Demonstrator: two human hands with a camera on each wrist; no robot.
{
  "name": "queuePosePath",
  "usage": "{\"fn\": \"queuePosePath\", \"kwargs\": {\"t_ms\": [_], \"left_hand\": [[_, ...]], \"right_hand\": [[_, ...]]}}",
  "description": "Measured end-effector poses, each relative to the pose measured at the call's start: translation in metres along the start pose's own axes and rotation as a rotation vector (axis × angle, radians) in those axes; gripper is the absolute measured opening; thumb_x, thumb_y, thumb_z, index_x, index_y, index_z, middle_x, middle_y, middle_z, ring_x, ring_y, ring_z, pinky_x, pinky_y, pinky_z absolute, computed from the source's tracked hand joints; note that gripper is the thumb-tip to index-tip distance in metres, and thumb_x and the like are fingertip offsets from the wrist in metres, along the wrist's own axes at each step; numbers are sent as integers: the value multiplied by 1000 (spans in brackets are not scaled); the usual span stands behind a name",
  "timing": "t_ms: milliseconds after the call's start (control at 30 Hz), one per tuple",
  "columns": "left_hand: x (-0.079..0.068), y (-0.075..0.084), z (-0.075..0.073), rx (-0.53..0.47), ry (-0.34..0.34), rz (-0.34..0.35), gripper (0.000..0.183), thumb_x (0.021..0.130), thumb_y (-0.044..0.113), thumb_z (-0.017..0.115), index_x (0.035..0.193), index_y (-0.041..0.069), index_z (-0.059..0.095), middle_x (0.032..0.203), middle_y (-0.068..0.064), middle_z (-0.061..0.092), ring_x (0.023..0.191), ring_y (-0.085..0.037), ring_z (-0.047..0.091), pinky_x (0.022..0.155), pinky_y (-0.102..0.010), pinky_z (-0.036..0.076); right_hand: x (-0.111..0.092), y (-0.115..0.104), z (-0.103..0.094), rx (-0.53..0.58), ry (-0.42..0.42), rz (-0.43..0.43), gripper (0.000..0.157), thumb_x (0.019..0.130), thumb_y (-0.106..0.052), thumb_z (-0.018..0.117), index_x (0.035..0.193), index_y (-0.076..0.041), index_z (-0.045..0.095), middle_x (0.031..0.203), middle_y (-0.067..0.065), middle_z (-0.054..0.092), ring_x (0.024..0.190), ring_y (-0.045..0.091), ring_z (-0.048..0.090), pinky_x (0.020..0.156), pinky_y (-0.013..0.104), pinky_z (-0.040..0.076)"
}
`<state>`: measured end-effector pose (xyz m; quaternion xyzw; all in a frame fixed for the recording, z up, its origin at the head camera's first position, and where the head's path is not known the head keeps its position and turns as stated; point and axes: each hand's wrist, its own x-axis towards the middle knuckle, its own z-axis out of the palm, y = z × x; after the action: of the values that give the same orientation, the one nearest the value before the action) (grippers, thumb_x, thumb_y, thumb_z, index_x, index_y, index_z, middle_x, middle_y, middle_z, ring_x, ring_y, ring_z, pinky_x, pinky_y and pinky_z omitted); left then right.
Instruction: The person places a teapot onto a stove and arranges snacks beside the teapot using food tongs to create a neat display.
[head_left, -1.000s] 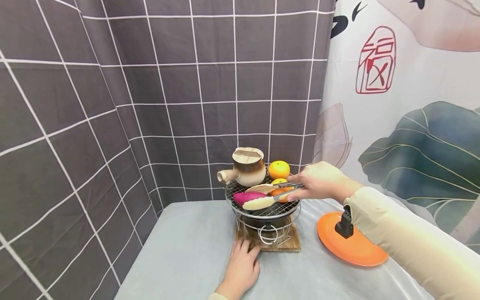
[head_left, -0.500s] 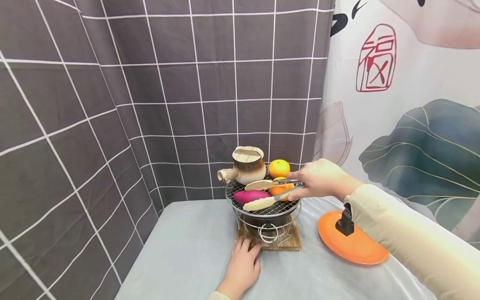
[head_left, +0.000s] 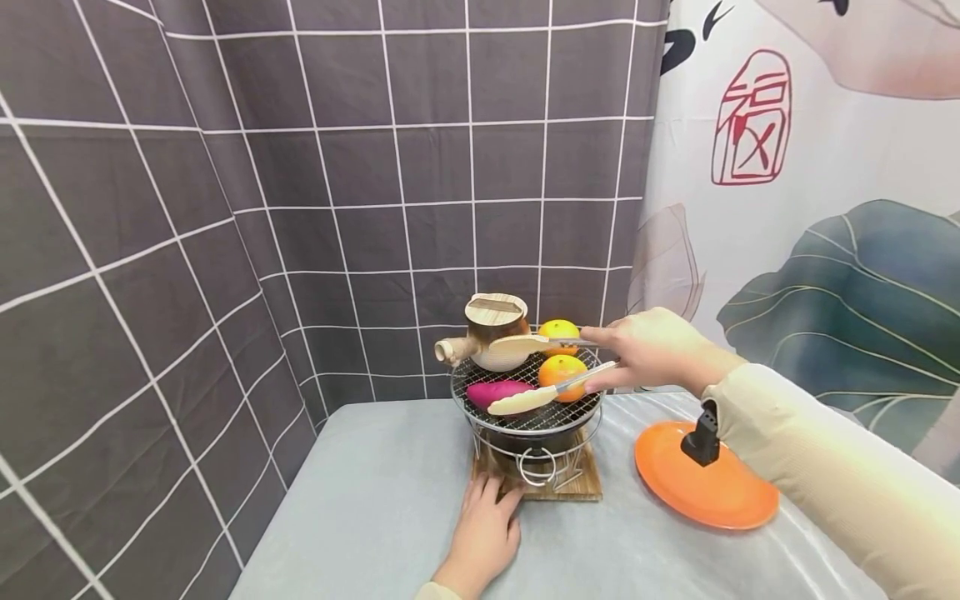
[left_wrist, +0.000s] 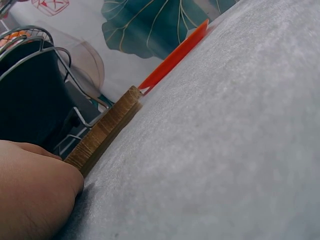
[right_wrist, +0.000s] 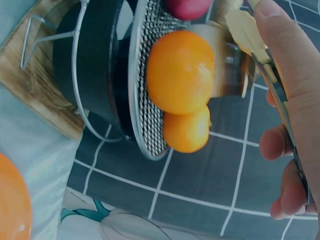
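My right hand (head_left: 660, 350) grips a pair of tongs (head_left: 523, 402) with pale tips over the round wire grill rack (head_left: 536, 432). The tong arms stand wide apart; one tip overlaps the clay pot (head_left: 513, 346), the other the purple sweet potato (head_left: 491, 392). Between the arms shows the front mandarin (head_left: 561, 379), resting on the mesh. A second mandarin (head_left: 558, 332) sits behind it, partly covered by the upper arm. In the right wrist view the tongs (right_wrist: 270, 72) are away from both fruits. My left hand (head_left: 483, 529) rests its fingers at the wooden board's (head_left: 588, 483) front edge.
A dark stove (head_left: 540, 442) in a wire frame stands on the board and bears the rack. The pot has a wooden lid (head_left: 495, 310) and a handle pointing left. An orange plate (head_left: 720, 496) lies right of the stove, under the right forearm. Curtains hang close behind.
The tong arms have spread from around the front mandarin, which stays on the rack. The right hand has moved slightly up and right. The left hand has not moved.
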<state>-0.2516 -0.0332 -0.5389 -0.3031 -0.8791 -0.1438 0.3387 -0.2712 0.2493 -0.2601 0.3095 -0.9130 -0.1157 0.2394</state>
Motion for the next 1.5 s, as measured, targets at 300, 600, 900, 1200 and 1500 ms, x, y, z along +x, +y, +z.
{"fn": "queuePosePath", "kwargs": {"t_ms": [300, 600, 900, 1200, 1500], "left_hand": [[-2, 0, 1, 14, 24, 4, 45, 71, 17, 76, 116, 20, 74, 114, -10, 62, 113, -36, 58, 97, -56, 48], [0, 1, 2, 9, -6, 1, 46, 73, 17, 76, 119, 20, 73, 117, -10, 62, 115, -36, 58, 97, -57, 48], [1, 4, -1, -7, -21, -1, 46, 73, 16, 75, 119, 19, 74, 115, -10, 61, 115, -36, 57, 96, -58, 48], [0, 0, 2, -19, 21, 3, 48, 69, 16, 77, 117, 19, 74, 114, -11, 62, 112, -37, 58, 94, -59, 48], [0, -1, 0, -16, -24, -1, 48, 72, 15, 75, 120, 20, 73, 118, -11, 62, 116, -36, 57, 98, -57, 47]], "right_hand": [[-21, 24, -22, 9, -16, 98, 83, 78, -74, 67, 131, -10, 63, 66, -15, 53, 55, 7, 50, 46, 37, 44], [-64, 60, -30, -16, -81, 239, 83, 78, -74, 68, 133, -12, 61, 69, -14, 54, 61, 9, 54, 52, 40, 47], [-112, 98, -22, 0, -180, 403, 88, 78, -72, 69, 134, -5, 59, 87, 3, 70, 72, 21, 64, 54, 46, 50], [-154, 125, -8, 43, -304, 544, 93, 79, -76, 65, 131, 1, 57, 93, 16, 72, 77, 29, 67, 59, 56, 51], [-202, 148, 17, 94, -340, 613, 87, 80, -70, 69, 117, 8, 60, 86, 15, 68, 71, 28, 63, 59, 52, 51]]}}
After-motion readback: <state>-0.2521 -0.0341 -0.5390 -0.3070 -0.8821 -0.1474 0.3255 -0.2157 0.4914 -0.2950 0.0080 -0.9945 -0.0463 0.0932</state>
